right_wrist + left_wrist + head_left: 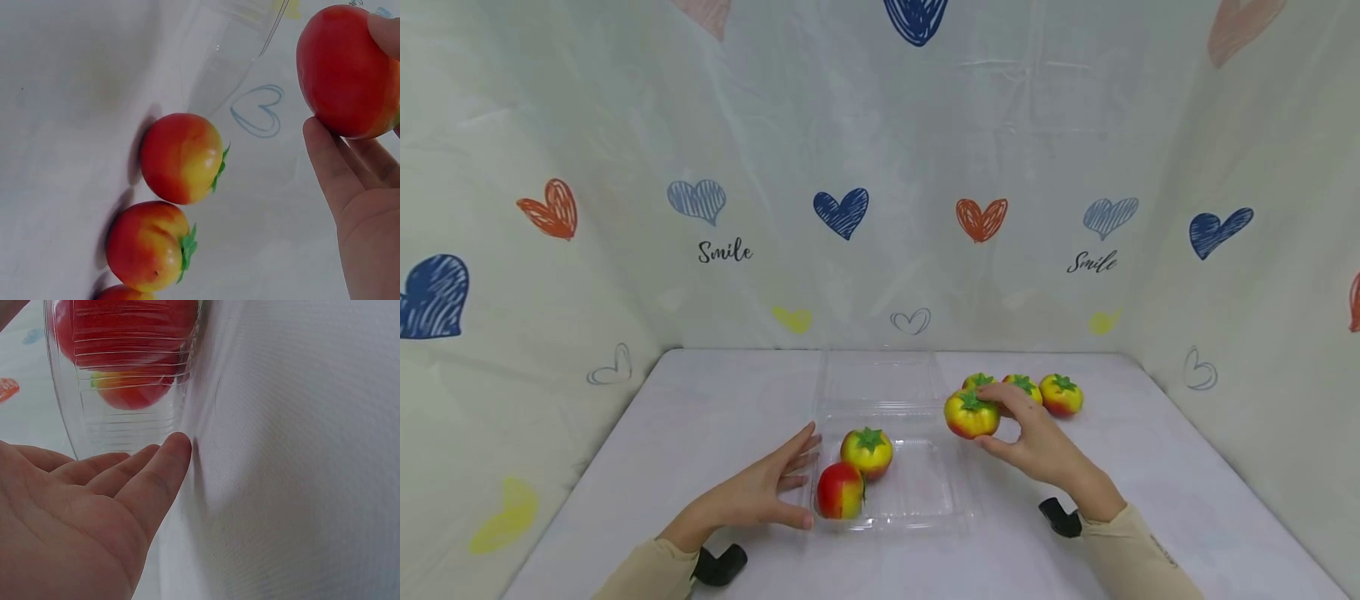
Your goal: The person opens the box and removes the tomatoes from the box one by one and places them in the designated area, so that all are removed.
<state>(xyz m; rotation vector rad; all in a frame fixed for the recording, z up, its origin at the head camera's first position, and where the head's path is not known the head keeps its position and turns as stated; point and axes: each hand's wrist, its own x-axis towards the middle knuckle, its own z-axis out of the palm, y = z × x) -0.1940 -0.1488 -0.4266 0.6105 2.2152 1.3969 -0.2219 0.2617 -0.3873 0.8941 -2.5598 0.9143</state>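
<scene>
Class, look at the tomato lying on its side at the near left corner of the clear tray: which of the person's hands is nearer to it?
Left. The left hand rests open against the clear tray wall beside that tomato. The right hand is across the tray, gripping another tomato.

The right hand [365, 206] grips a red-yellow tomato [344, 72] at upper right; two more tomatoes [181, 157] lie on the white table [62, 125] left of it, beside a clear container edge [275, 28].
</scene>
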